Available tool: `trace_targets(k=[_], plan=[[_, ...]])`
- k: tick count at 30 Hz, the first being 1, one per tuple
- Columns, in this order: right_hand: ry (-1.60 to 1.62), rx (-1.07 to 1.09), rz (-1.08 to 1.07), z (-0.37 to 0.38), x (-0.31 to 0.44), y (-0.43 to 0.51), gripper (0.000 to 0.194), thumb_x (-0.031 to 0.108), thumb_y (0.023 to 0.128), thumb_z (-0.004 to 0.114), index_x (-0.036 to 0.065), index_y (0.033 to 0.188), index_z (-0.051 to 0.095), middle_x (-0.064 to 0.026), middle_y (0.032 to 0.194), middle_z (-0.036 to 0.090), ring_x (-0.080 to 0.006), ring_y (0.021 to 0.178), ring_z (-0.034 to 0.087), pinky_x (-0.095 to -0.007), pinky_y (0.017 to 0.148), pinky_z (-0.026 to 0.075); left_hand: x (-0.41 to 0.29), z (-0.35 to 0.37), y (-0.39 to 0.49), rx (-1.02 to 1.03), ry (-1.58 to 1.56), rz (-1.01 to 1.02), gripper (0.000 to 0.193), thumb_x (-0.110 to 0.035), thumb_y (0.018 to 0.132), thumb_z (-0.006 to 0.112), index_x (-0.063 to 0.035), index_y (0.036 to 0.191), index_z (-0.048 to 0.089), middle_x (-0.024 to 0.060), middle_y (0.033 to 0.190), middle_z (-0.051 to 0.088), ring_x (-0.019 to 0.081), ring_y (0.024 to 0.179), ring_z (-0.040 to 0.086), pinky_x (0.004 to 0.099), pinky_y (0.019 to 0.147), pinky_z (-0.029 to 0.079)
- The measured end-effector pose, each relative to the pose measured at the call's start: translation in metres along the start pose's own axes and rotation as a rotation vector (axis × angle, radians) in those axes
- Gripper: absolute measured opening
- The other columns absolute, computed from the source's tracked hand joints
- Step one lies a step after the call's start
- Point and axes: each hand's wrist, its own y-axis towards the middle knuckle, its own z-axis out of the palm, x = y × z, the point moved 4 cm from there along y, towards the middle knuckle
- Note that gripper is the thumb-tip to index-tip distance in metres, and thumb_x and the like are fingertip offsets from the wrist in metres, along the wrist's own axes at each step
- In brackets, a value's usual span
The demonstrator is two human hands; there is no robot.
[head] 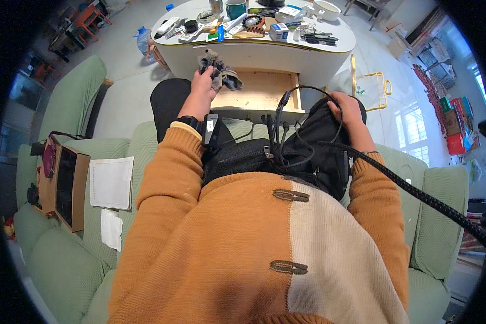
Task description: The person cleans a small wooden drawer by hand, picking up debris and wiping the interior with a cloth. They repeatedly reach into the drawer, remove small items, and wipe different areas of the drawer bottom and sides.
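Note:
My left hand [203, 86] grips a crumpled grey rag [214, 69] with dark stains. The rag hangs over the left part of a pulled-out wooden drawer [263, 89], apparently above its floor. Small brown specks lie on the drawer's pale bottom and along its back. The drawer belongs to a white oval table [267, 56] in front of my knees. My right hand [344, 106] rests on my right knee and holds nothing visible. A black cable [316, 88] loops close beside its fingers.
Clutter covers the tabletop, including a teal mug [235, 9], a small blue-and-white box [278, 31] and several pens [319, 39]. A clear bag on a yellow-handled frame [376, 91] stands right of the drawer. More cables [281, 141] cross my lap. Papers [111, 183] and a cardboard box [77, 190] lie on the green sofa.

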Motion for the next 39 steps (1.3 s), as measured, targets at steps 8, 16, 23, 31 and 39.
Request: trace_targets(k=[8,16,23,31,39], plan=[[0.076,0.178,0.190,0.008,-0.007,0.009,0.029,0.029,0.083,0.067,0.016,0.109,0.069,-0.0110,0.103,0.070,-0.0318,0.094,0.067,-0.0392,0.087,0.052,0.001,-0.003,0.001,0.038,-0.122,0.005,0.029,-0.018,0.101,0.054,-0.0120,0.129,0.049,0.0097,0.116,0.062,0.0298,0.100,0.065,0.0545,0.079,0.057],[-0.106,0.151,0.152,0.015,0.002,0.023,0.025,0.028,0.084,0.065,0.015,0.105,0.070,-0.0101,0.099,0.071,-0.0322,0.091,0.067,-0.0414,0.082,0.053,0.033,-0.012,0.009,-0.085,-0.126,-0.156,0.032,-0.027,0.102,0.051,-0.0094,0.129,0.050,0.0132,0.120,0.060,0.0339,0.104,0.063,0.0626,0.084,0.052],[-0.132,0.177,0.172,0.025,0.011,0.037,0.020,0.025,0.085,0.063,0.016,0.101,0.069,-0.0108,0.095,0.071,-0.0330,0.089,0.067,-0.0435,0.078,0.053,0.068,-0.015,0.029,-0.046,-0.115,-0.320,0.039,-0.038,0.101,0.050,-0.0084,0.127,0.052,0.0129,0.119,0.063,0.0323,0.106,0.064,0.0566,0.083,0.053],[0.017,0.333,0.236,0.055,-0.011,0.064,0.027,0.027,0.087,0.062,0.009,0.107,0.065,-0.0168,0.098,0.068,-0.0369,0.095,0.064,-0.0426,0.081,0.051,0.059,-0.031,0.041,-0.327,0.910,0.238,0.056,-0.048,0.091,0.059,0.0035,0.112,0.066,0.0173,0.119,0.063,0.0319,0.107,0.061,0.0407,0.091,0.048],[0.449,0.503,0.279,0.128,-0.044,0.089,0.024,0.019,0.090,0.063,0.003,0.108,0.063,-0.0119,0.081,0.067,-0.0209,0.074,0.063,-0.0334,0.071,0.050,0.057,-0.024,0.047,-0.325,0.460,0.002,0.055,-0.035,0.094,0.058,0.0013,0.134,0.051,0.0145,0.124,0.059,0.0259,0.109,0.058,0.0381,0.092,0.046]])
